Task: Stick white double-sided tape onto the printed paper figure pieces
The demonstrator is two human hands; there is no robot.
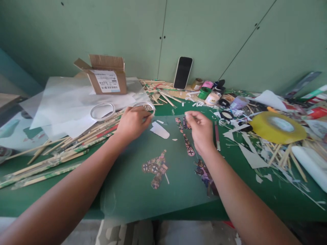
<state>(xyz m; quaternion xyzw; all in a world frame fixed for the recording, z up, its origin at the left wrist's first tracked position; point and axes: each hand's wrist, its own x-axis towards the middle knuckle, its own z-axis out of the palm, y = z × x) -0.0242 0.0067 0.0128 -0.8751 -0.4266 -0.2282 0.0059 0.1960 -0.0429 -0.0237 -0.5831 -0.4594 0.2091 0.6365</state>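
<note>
My left hand (134,123) is curled over the near rim of a small round tin (154,108) with tiny shiny metal pieces (147,108) in it. Its fingers are bent together and their tips partly hidden. My right hand (200,131) is raised over the mat with thumb and forefinger pinched; what is between them is too small to make out. Just left of it lies a long patterned cut-out strip (188,145). Jointed patterned cut-outs (156,168) lie mid-sheet, and a darker cut-out figure (203,172) is partly covered by my right forearm. A white paper scrap (159,130) is between the hands.
A round lid (102,111) and a cardboard box (109,80) stand at back left, above bundled wooden chopsticks (58,154). A phone (183,72) leans on the wall. Paint jars (212,98), a yellow tape roll (263,127) and paper scraps (252,156) crowd the right.
</note>
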